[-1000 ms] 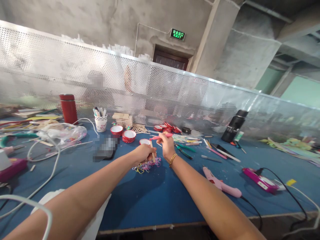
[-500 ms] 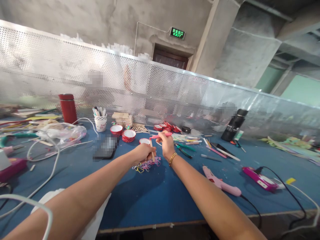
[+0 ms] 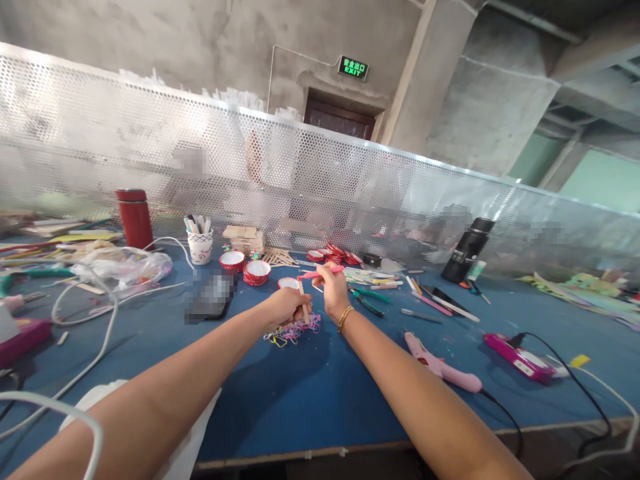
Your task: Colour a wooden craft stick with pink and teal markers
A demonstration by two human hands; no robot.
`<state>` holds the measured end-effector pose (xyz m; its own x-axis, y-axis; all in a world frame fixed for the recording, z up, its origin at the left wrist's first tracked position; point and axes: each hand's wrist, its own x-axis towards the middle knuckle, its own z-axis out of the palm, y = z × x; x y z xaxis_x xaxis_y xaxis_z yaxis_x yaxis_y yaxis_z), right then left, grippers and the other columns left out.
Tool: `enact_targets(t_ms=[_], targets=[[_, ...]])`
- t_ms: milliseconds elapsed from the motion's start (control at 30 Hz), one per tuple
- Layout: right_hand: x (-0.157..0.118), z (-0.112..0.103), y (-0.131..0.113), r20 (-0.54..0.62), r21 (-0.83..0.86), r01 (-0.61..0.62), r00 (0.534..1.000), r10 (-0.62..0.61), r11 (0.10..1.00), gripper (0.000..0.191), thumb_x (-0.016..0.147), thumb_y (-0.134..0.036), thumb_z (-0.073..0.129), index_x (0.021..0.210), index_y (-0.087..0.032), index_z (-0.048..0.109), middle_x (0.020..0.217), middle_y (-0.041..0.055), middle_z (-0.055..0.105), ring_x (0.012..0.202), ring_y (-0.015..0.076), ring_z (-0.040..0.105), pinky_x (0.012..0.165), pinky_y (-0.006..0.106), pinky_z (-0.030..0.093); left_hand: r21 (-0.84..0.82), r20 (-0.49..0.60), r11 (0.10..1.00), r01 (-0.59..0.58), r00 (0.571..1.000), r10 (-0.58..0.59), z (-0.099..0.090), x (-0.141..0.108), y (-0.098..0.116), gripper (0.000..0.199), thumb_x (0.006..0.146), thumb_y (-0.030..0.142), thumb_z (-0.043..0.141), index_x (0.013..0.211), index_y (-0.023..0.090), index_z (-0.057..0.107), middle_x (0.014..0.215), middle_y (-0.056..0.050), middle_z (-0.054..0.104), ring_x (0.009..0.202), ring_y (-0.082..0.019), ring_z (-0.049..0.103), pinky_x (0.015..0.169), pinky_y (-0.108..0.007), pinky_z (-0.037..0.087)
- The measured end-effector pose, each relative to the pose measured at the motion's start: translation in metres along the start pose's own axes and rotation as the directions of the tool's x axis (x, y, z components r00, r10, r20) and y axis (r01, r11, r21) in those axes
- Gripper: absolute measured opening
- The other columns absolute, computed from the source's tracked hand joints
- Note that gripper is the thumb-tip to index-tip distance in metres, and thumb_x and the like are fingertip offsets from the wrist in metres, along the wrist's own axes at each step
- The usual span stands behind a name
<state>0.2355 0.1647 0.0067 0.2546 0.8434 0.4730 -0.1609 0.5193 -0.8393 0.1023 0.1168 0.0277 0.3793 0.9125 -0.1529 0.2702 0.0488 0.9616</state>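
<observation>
My left hand [image 3: 289,307] pinches a narrow wooden stick [image 3: 303,303], which stands nearly upright above the table. In my right hand [image 3: 331,288] is a pink pen [image 3: 323,272], lying roughly level with its tip pointing left at the top of the stick. Whether the tip touches the wood, I cannot tell. Below my left hand lies a tangle of coloured rubber bands [image 3: 295,332], partly hidden by it. Just behind that hand sits a red paper cup with a white inside [image 3: 287,284], its front covered by my fingers.
To the right lie a pink hot glue gun [image 3: 440,363], green-handled pliers [image 3: 367,301] and a purple power strip [image 3: 520,359]. On the left are a phone [image 3: 211,297], a pen cup [image 3: 200,245], a red flask [image 3: 134,219] and white cables. A perforated metal screen [image 3: 330,180] runs behind.
Almost nothing has moved. The stick and the pink pen keep nearly the same place, while the whole view has shifted very slightly.
</observation>
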Motion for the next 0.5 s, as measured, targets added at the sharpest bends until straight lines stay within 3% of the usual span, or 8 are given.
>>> enact_targets(t_ms=[333, 500], targets=[[0.0005, 0.0004, -0.0012, -0.046, 0.006, 0.007, 0.999, -0.007, 1.000, 0.020, 0.071, -0.033, 0.061, 0.060, -0.022, 0.049, 0.046, -0.0045, 0.056, 0.048, 0.0115, 0.049, 0.054, 0.026, 0.039, -0.018, -0.006, 1.000, 0.009, 1.000, -0.009, 0.0005, -0.0002, 0.0008, 0.034, 0.091, 0.030, 0.047, 0.062, 0.014, 0.057, 0.036, 0.004, 0.041, 0.028, -0.006, 0.026, 0.035, -0.021, 0.014], [0.0008, 0.0005, 0.0000, -0.012, 0.026, 0.008, 1.000, -0.008, 1.000, 0.021, 0.071, -0.034, 0.062, 0.061, -0.021, 0.049, 0.046, -0.0047, 0.056, 0.048, 0.0114, 0.049, 0.054, 0.025, 0.040, -0.022, -0.003, 1.000, 0.008, 1.000, -0.008, 0.0007, 0.0001, 0.0004, 0.035, 0.091, 0.032, 0.048, 0.063, 0.013, 0.057, 0.036, 0.004, 0.041, 0.028, -0.005, 0.026, 0.035, -0.021, 0.014]])
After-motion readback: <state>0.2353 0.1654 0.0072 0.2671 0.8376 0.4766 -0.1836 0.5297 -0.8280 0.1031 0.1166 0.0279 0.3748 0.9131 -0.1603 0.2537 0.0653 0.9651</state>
